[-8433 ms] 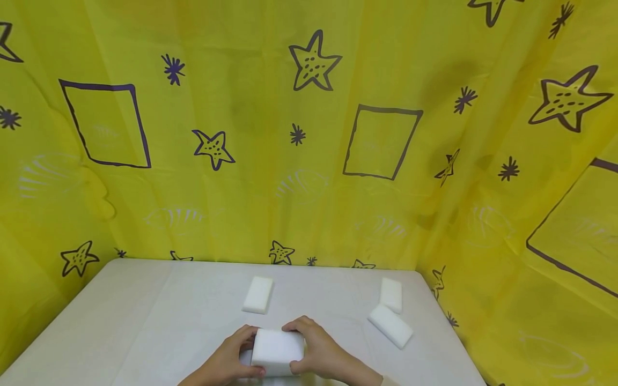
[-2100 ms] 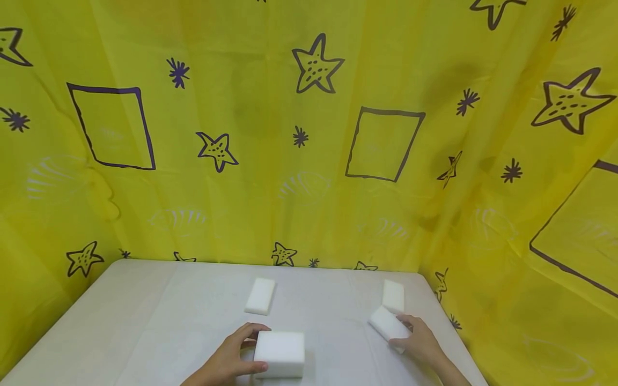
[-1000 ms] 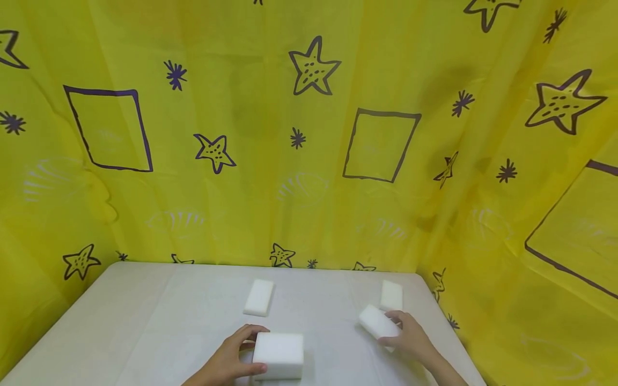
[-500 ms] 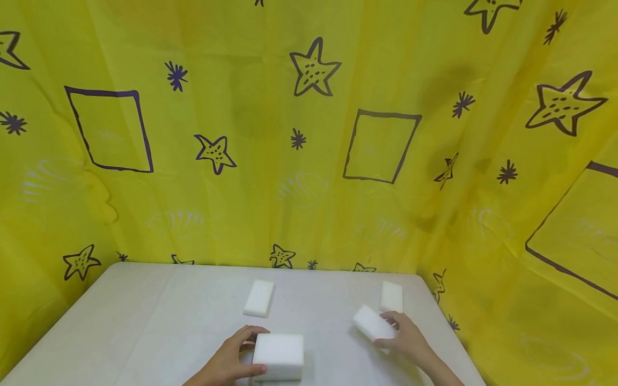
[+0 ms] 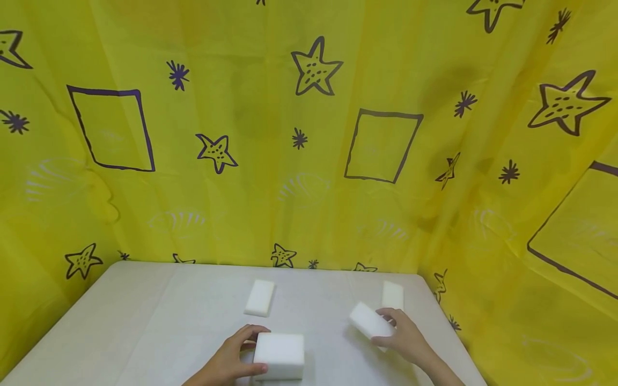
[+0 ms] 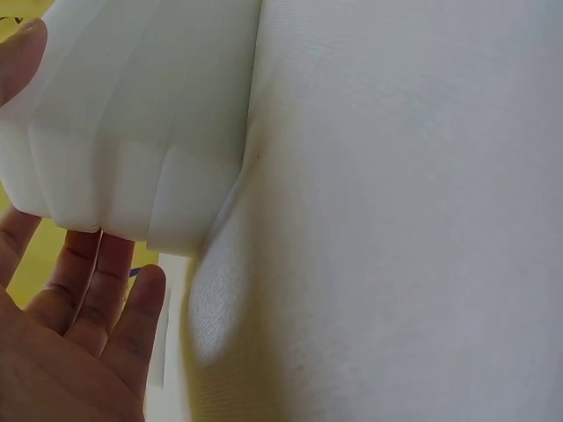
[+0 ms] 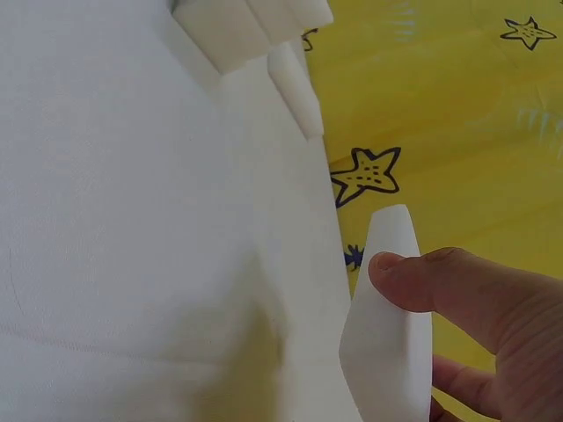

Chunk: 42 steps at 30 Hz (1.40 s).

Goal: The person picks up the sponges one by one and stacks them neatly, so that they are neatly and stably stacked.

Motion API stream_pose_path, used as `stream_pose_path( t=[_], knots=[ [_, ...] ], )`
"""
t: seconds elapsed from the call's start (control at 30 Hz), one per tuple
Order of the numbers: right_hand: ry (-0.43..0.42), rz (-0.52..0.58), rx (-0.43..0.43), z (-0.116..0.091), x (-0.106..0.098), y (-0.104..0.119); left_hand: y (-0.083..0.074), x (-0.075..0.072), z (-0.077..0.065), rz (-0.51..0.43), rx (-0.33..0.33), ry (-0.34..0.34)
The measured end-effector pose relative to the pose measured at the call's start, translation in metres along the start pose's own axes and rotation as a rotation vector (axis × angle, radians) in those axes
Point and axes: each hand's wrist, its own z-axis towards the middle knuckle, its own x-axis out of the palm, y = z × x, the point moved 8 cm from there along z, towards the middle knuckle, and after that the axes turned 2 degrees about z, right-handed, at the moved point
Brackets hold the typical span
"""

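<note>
My left hand (image 5: 230, 356) grips a stack of white sponges (image 5: 280, 351) standing on the table near its front, thumb on the near side and fingers at the far side. The left wrist view shows seams between several layers of this stack (image 6: 132, 132). Over to the right, my right hand (image 5: 407, 339) pinches a single white sponge (image 5: 368, 320) between thumb and fingers. That sponge is tilted and raised off the table, with a shadow below it. In the right wrist view, the thumb presses on the broad face of the held sponge (image 7: 387, 343).
A loose white sponge (image 5: 259, 298) lies flat behind the stack. Another sponge (image 5: 393, 294) lies at the back right, partly behind my right hand. The white-covered table (image 5: 159, 327) is enclosed at the back and sides by a yellow curtain (image 5: 260, 214) with starfish drawings.
Both hands held the stack at first. My right hand has since gone to the near right sponge, gripped it, lifted it and carried it leftward. My left hand has stayed on the stack.
</note>
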Motion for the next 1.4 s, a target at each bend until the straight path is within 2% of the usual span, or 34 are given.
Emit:
stream_pose_path(
  t=[0.33, 0.63, 0.9, 1.17, 1.4],
  knots=[
    [0.013, 0.023, -0.016, -0.002, -0.003, 0.011, 0.001, 0.001, 0.001, -0.014, -0.022, 0.016],
    [0.038, 0.038, -0.074, -0.004, -0.005, 0.024, 0.002, 0.002, 0.001, -0.034, -0.011, 0.018],
    [0.085, 0.070, -0.191, -0.007, -0.002, 0.040, 0.002, 0.005, 0.001, -0.133, 0.001, 0.046],
    [0.083, 0.065, -0.248, -0.005, 0.002, 0.050, 0.001, 0.005, 0.001, -0.135, 0.004, 0.045],
    [0.099, 0.081, -0.302, -0.008, 0.004, 0.063, 0.002, 0.005, 0.001, -0.155, -0.020, 0.044]
  ],
)
